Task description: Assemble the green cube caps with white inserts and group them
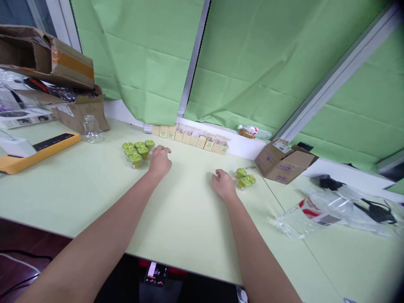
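My left hand (160, 161) rests on the pale table, loosely curled, its thumb and forefinger apart with nothing visible between them. Just left of it stands a cluster of several small clear containers with green lids (135, 158), each lid topped by a yellowish loop. My right hand (223, 184) is bent in a similar way at the table, a small gap showing between thumb and fingers. To its right sits a smaller group of the same green-lidded containers (245, 182). The undersides of both hands are hidden.
Small cream boxes (195, 138) line the wall. Cardboard boxes (285, 161) stand right and left. A large clear bottle (311, 212) lies at right. A glass jar (92, 129) and yellow power strip (41, 152) are left. A phone (156, 273) is below the table edge.
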